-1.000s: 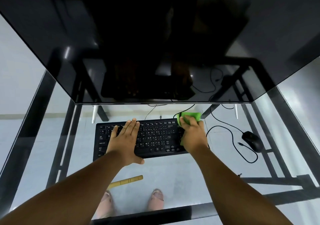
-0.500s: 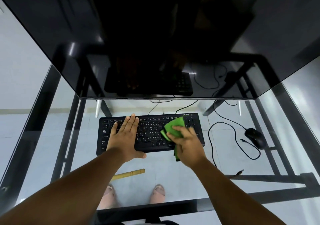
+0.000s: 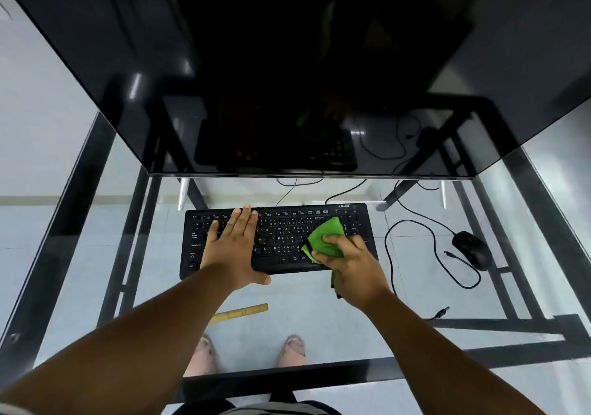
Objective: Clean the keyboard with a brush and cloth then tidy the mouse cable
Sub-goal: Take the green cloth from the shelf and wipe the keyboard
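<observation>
A black keyboard (image 3: 281, 238) lies on the glass desk in front of a large dark monitor. My left hand (image 3: 233, 248) rests flat on its left half, fingers straight. My right hand (image 3: 351, 264) grips a green cloth (image 3: 326, 238) and presses it onto the right part of the keys. To the right, a black mouse (image 3: 470, 248) sits on the glass with its cable (image 3: 415, 248) in a loose loop beside the keyboard. The wooden brush handle (image 3: 240, 313) lies near the front of the desk, partly hidden by my left forearm.
The monitor (image 3: 287, 79) overhangs the back of the desk and reflects the keyboard. A loose cable plug (image 3: 443, 312) lies at the right front. Black frame bars (image 3: 479, 322) and my feet show through the glass.
My right hand has brought the cloth from the keyboard's upper right corner down and left onto the keys, and has barely shifted over the last half second. My left hand has stayed in place.
</observation>
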Tool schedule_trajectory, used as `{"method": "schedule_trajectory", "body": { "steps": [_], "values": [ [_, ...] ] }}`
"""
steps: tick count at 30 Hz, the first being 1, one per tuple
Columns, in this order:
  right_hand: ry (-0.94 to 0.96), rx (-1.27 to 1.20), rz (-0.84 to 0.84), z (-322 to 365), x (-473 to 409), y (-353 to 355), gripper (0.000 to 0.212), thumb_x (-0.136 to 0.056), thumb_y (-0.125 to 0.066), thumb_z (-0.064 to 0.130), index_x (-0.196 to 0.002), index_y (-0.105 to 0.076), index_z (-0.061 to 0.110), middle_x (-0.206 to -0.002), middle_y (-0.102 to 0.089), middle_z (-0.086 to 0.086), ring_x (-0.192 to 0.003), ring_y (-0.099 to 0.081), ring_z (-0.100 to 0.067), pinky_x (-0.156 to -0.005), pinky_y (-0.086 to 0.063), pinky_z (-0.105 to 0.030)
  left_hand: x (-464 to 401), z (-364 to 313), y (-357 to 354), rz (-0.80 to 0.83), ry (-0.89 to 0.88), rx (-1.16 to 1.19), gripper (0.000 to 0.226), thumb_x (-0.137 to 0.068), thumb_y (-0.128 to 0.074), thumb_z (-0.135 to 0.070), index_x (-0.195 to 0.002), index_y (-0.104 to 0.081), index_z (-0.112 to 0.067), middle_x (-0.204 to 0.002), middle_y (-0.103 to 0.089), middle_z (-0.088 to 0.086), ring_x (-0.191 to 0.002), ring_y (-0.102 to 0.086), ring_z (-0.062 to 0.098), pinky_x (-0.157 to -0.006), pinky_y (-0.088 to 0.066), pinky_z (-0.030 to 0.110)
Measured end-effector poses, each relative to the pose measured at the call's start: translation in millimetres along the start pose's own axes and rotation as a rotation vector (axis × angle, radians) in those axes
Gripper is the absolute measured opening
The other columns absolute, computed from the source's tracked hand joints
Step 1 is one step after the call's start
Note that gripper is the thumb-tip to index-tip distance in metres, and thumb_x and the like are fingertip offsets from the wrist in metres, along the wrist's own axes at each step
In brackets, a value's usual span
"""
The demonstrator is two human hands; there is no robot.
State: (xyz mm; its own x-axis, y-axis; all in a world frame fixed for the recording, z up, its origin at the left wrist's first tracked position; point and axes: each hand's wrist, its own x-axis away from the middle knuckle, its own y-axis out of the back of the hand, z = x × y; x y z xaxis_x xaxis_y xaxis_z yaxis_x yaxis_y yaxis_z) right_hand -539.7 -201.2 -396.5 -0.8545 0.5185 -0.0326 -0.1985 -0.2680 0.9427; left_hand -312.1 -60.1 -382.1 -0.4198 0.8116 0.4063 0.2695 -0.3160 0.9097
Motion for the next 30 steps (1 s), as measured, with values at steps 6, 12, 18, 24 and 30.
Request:
{"method": "schedule_trajectory", "body": {
  "steps": [6, 12, 18, 24, 30],
  "values": [
    [0.023, 0.005, -0.031, 9.6, -2.3, -4.3, 0.054, -0.070, -0.063, 0.000, -0.112, -0.073, 0.033, -0.125, -0.058, 0.003, -0.098, -0.046, -0.024, -0.071, -0.057, -0.034, -0.3, -0.4, 0.5, 0.004, 0.006, 0.001, 0.136, -0.062, -0.061, -0.080, -0.151, 0.021, -0.019, -0.158, 0.030, -0.004, -0.146, 0.022, 0.014, -0.120, 0.004, 0.051],
    [-0.263, -0.079, -0.257, -20.0, -0.4, 2.0, 0.047, -0.073, -0.054, -0.003, -0.107, -0.076, 0.021, -0.122, -0.058, -0.006, -0.100, -0.049, -0.032, -0.079, -0.056, -0.039, -0.3, -2.1, 2.5, 0.014, 0.007, -0.010, 0.136, -0.063, -0.062, -0.079, -0.152, 0.020, -0.017, -0.159, 0.028, -0.002, -0.147, 0.021, 0.016, -0.120, 0.003, 0.051],
    [-0.302, -0.063, -0.231, -9.0, -5.6, -5.0, 0.053, -0.074, -0.055, -0.004, -0.120, -0.069, 0.019, -0.128, -0.057, -0.008, -0.101, -0.050, -0.033, -0.083, -0.055, -0.039, -2.4, -5.1, 3.1, 0.003, 0.018, -0.008, 0.136, -0.061, -0.061, -0.080, -0.153, 0.016, -0.016, -0.161, 0.022, 0.000, -0.148, 0.018, 0.019, -0.120, 0.004, 0.051],
    [-0.175, -0.102, -0.206, -24.2, 4.6, -1.6, 0.044, -0.075, -0.053, 0.005, -0.107, -0.076, 0.025, -0.124, -0.062, -0.002, -0.099, -0.053, -0.028, -0.085, -0.052, -0.032, -2.6, -16.5, 2.0, -0.050, -0.023, 0.043, 0.137, -0.058, -0.053, -0.088, -0.153, 0.016, -0.018, -0.160, 0.023, -0.002, -0.148, 0.020, 0.016, -0.120, 0.006, 0.050],
    [-0.544, -0.094, -0.202, -30.4, -36.5, 8.1, 0.053, -0.083, -0.054, 0.004, -0.135, -0.057, 0.013, -0.139, -0.050, -0.017, -0.111, -0.046, -0.041, -0.101, -0.043, -0.043, -10.6, -29.7, 5.5, -0.008, -0.042, -0.023, 0.134, -0.064, -0.060, -0.079, -0.152, 0.019, -0.016, -0.161, 0.022, -0.001, -0.148, 0.018, 0.016, -0.120, 0.005, 0.051]
  ]
}}
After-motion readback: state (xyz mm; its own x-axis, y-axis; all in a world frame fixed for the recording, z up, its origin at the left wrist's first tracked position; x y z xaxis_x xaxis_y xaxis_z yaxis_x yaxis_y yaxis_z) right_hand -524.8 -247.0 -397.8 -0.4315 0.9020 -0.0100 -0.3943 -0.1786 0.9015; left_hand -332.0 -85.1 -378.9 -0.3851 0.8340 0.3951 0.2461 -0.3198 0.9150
